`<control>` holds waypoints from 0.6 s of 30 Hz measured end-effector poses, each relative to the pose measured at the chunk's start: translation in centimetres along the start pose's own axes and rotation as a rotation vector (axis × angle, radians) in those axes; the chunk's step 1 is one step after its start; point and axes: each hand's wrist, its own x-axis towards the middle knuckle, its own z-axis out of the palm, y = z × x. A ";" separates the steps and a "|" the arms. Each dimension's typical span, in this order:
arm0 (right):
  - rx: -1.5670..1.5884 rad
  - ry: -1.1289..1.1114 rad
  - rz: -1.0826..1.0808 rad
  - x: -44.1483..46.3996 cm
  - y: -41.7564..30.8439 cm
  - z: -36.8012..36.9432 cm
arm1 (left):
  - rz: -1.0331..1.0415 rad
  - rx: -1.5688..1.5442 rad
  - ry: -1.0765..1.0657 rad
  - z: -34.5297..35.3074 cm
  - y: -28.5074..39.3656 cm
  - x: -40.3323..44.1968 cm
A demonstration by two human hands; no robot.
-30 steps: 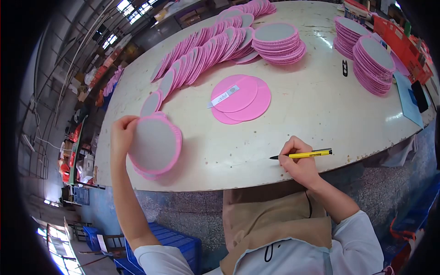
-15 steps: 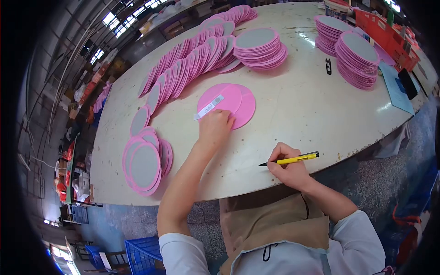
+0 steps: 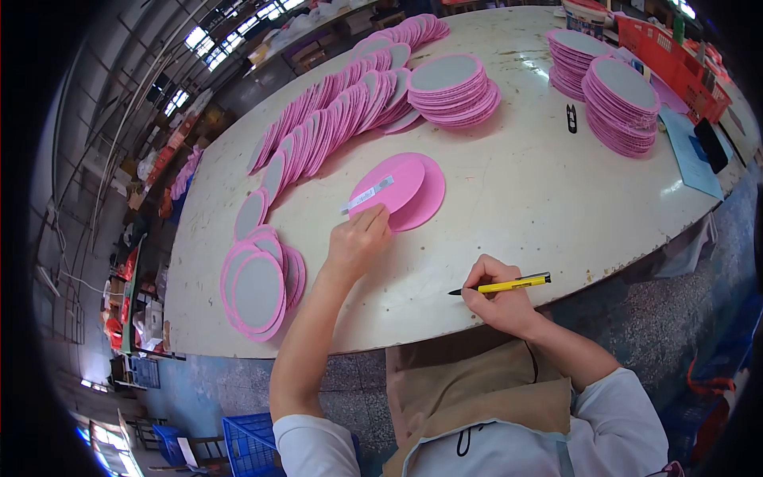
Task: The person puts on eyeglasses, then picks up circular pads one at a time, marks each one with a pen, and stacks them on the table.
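Note:
My left hand (image 3: 358,241) pinches the near edge of a round pink fabric disc (image 3: 407,178), which tilts up a little. A white label strip (image 3: 367,195) with dark print lies across the left part of that disc. Partly covered beneath it, a second pink disc (image 3: 431,205) rests flat on the table. My right hand (image 3: 502,304) is closed around a yellow pen (image 3: 518,283), its black tip pointing left, close over the table's front part.
Grey-centred pink discs lie in overlapping rows (image 3: 334,119), a front-left pile (image 3: 258,294) and stacks (image 3: 453,91) on the white table (image 3: 509,175). Black thread snips (image 3: 571,119), a phone (image 3: 710,146), a blue sheet (image 3: 682,151) and a red basket (image 3: 660,52) are to the right.
My left hand has drawn slightly down and left, raising the near edge of the upper disc and uncovering more of the lower one. My right hand keeps the pen nearly still.

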 end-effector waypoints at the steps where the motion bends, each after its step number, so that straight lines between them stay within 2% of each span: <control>1: 0.012 -0.003 -0.003 0.0 0.0 0.0 | 0.044 0.000 0.052 -1.3 0.3 0.0; 3: 0.034 -0.009 -0.006 -0.1 0.0 -0.1 | 0.130 -0.003 0.156 -3.6 1.1 0.0; 8: 0.094 -0.043 -0.096 -0.2 0.5 -0.4 | 0.202 0.008 0.114 -7.2 4.2 -2.0; 13: 0.249 -0.007 -0.195 -0.4 0.2 -0.7 | 0.185 -0.038 0.075 -10.7 7.1 -2.2; 18: 0.454 -0.006 -0.289 -1.3 -4.0 -1.2 | 0.164 -0.031 0.142 -12.7 8.0 -1.7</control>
